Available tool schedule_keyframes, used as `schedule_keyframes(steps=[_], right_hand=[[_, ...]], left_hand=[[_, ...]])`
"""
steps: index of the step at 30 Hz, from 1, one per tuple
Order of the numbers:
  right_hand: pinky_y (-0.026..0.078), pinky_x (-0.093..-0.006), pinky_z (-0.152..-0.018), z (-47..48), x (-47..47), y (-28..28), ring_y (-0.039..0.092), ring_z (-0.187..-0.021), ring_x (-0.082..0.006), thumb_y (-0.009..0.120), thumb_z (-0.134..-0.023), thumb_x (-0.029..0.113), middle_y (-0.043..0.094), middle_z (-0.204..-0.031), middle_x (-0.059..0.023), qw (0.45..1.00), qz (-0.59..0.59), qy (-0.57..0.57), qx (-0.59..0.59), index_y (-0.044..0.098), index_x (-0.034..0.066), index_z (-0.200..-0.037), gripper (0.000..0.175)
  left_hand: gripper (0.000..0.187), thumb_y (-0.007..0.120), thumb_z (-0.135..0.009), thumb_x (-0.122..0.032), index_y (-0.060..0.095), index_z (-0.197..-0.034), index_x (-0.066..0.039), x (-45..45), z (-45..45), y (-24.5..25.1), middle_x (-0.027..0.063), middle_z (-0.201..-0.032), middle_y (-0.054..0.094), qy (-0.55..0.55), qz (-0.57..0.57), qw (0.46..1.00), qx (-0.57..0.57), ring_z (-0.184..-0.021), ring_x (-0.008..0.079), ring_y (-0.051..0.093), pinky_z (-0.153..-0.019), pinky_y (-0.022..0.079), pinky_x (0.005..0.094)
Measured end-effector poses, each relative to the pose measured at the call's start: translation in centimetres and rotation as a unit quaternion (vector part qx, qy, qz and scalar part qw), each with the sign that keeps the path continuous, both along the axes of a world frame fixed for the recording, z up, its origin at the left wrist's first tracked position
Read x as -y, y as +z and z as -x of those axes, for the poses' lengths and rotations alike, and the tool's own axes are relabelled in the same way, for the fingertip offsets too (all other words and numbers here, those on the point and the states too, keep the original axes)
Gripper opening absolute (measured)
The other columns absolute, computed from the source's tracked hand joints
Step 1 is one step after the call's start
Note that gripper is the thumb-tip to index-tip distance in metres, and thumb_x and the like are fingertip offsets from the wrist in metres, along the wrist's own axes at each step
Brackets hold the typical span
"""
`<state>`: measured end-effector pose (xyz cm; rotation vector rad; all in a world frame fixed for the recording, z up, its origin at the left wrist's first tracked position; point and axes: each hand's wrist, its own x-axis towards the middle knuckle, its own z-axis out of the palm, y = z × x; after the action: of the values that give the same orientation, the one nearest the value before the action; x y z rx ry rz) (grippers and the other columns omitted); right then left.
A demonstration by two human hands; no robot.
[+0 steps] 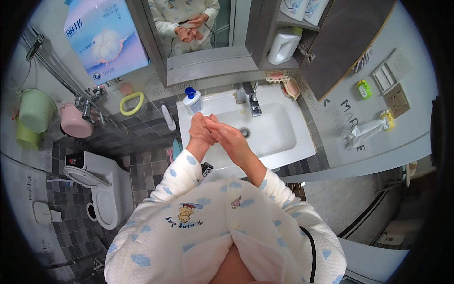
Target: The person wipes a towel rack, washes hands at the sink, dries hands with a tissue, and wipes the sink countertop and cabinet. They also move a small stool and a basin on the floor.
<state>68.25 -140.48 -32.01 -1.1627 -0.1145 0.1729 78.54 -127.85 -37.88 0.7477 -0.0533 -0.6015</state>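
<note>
My left hand (pixel 199 132) and my right hand (pixel 228 136) are pressed together over the left side of a white ceramic washbasin (pixel 275 135). The right hand lies flat with its fingers stretched out against the left hand. It hides most of the left fingers. I see nothing held between them, though the space between the palms is hidden. Just beyond the left hand, a white bottle with a blue cap (pixel 193 101) stands on the basin's back left corner. A chrome faucet (pixel 254 101) rises at the back rim, and no water shows below it. The round drain (pixel 244 132) is visible beside my right hand.
A mirror (pixel 193 26) hangs above the basin, reflecting both hands. To its right, an open cabinet door (pixel 349 39) juts out beside a white jug (pixel 284 46). A pink soap dish (pixel 291 88) sits at the back right corner. At left stands a toilet (pixel 106 198).
</note>
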Motion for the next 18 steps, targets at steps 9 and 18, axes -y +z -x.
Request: schedule_keyframes(steps=[9, 18], right_hand=[[0.043, -0.0320, -0.063, -3.8, 2.5, -5.1, 0.051, -0.082, -0.0158, 0.040, -0.097, 0.044, 0.057, -0.087, -0.0033, 0.974, -0.173, -0.123, -0.080, 0.057, 0.0073, -0.091, 0.041], [0.046, -0.0383, -0.076, -9.2, 10.3, -0.3, 0.058, -0.090, -0.0303, 0.039, -0.103, 0.029, 0.059, -0.096, -0.0188, 0.739, 0.451, -0.480, 0.137, 0.059, 0.0021, -0.106, 0.033]], left_hand=[[0.032, 0.055, -0.096, -0.025, 0.058, -0.122, -0.006, 7.9, 7.1, 0.7, 0.0159, -0.120, 0.054, 0.110, -0.330, 0.819, 0.456, -0.107, 0.0387, 0.052, -0.089, 0.024, 0.0687], [0.039, 0.052, -0.104, -0.030, 0.057, -0.128, 0.000, -5.4, 5.2, 5.2, 0.0129, -0.122, 0.062, 0.014, -0.232, 0.968, 0.091, -0.115, 0.0244, 0.062, -0.103, 0.046, 0.0350]])
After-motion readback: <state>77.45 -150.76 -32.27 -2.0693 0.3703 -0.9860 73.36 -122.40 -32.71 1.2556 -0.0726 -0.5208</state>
